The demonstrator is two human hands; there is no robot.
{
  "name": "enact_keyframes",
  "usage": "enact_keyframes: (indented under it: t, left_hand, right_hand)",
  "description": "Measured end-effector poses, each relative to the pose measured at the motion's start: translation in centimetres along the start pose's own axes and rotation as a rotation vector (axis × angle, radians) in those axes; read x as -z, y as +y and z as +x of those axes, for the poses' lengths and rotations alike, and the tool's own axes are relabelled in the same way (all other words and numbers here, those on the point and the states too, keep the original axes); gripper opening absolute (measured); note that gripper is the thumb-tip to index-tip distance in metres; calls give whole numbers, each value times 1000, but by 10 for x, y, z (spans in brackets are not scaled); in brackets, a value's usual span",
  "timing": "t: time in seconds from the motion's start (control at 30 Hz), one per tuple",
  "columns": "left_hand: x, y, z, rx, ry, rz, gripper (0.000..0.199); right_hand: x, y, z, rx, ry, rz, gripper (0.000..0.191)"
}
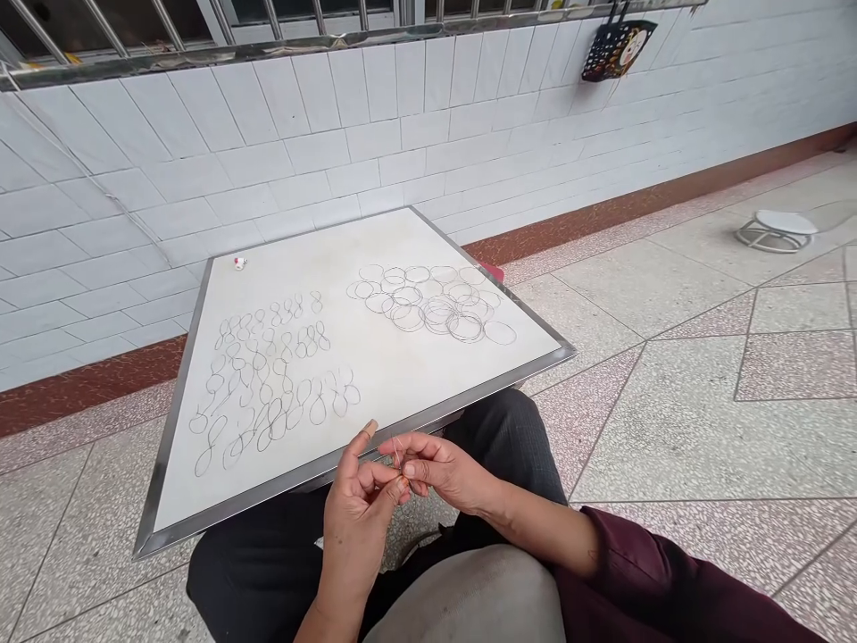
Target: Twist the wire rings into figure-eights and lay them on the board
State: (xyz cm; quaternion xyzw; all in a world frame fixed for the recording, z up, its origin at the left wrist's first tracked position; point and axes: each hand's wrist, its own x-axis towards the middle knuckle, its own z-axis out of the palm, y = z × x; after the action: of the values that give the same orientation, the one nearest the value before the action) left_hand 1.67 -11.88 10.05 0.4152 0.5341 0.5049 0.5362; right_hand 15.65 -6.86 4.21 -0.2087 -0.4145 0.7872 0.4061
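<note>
Head view, looking down over the lap. Both hands meet just below the near edge of the worktop (201, 429), a white board with a metal rim resting tilted across the person's knees. The left hand (358, 509) is closed, thumb and forefinger pinched on a thin wire loop (400, 464); the right hand (438, 469) is likewise closed, its fingertips (407, 469) pinching the same loop from the opposite side. The two grips touch or nearly touch, so the wire lies between the hands, not off to either side, and neither hand is nearer to it than the other. The visible strand rises roughly upright from the pinch toward the board edge; the rest of the loop is too fine to trace.

On the worktop, ahead of the hands, lie two separate groups. The figure-eight wire shapes (271, 384) spread over the left half, closest to the left hand. The plain wire rings (428, 299), overlapping one another, lie at the far right, well apart from both hands. A small white-and-red object (239, 263) sits at the far left corner.
</note>
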Motion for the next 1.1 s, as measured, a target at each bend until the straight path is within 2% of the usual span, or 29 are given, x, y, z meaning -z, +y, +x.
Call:
enact_keyframes:
  t: [0.3,0.53,0.77,0.9,1.0,1.1]
  left_hand:
    - [3,6,0,-21,-9,235,74]
    - [8,-6,5,-119,29,624,71]
    - [12,-31,14,-341,110,851,68]
    - [11,-41,18,-467,159,968,64]
    - [10,-45,20,-496,170,987,59]
    - [7,-47,23,-445,191,964,55]
  right_hand:
    - [2,4,0,53,-23,-70,27]
    - [4,12,3,80,55,-149,26]
    - [3,23,9,138,193,-357,20]
    - [2,32,14,130,305,-374,20]
    - [-1,39,18,101,355,-317,22]
    - [-4,46,22,76,430,-294,23]
